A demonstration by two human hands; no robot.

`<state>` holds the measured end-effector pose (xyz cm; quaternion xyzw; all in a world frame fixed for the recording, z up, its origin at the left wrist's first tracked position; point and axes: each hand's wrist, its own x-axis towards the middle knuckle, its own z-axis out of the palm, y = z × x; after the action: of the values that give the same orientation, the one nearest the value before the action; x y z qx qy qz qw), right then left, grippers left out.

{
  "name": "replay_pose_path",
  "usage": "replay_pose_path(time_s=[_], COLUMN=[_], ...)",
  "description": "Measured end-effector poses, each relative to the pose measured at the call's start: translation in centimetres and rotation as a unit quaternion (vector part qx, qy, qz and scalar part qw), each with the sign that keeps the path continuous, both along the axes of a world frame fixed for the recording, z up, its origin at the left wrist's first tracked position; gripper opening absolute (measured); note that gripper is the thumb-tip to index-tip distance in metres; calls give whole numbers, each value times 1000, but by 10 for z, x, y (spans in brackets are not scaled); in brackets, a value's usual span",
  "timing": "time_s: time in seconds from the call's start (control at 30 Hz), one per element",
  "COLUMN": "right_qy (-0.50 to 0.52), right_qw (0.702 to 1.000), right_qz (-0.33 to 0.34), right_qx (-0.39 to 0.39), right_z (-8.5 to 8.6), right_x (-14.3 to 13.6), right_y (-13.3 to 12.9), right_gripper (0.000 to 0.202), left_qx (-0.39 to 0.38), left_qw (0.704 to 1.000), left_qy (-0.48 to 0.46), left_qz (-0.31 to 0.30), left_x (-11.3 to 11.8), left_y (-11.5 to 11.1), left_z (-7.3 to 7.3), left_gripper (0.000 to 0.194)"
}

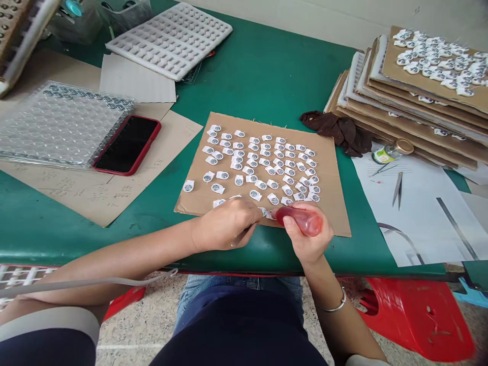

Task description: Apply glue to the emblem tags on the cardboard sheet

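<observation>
My right hand (310, 236) is wrapped round a soft bottle of red liquid (301, 219), tilted with its nozzle pointing left. The nozzle reaches small white tagged pieces with dark round faces at the near edge of a cardboard sheet (335, 203). My left hand (231, 221) is closed in a pinch just left of the nozzle. A thin, greyish end shows under its fingers, but what it grips is mostly hidden. Several more of these white pieces (255, 194) lie in loose rows across the cardboard.
Left are a red-cased phone (127, 145), a clear tray (57, 124) and a white moulded tray (171, 38). Right are stacked cardboard sheets (404, 91) with white pieces, a dark cloth (339, 133), a small jar (392, 151) and tweezers (398, 190) on paper.
</observation>
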<state>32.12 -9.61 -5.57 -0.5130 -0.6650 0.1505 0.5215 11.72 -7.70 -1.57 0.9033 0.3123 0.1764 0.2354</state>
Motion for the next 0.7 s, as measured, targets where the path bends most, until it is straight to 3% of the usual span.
replay_pose_path(time_s=[0.7], right_qy=[0], right_qw=[999], right_qz=[37], right_qx=[36], right_z=[2], right_x=[0], right_y=[-2], right_gripper=[23], left_qx=[-49], left_qw=[998], left_qy=[-48], left_qz=[-1], left_x=[-2], left_y=[6], left_z=[2], left_gripper=[15])
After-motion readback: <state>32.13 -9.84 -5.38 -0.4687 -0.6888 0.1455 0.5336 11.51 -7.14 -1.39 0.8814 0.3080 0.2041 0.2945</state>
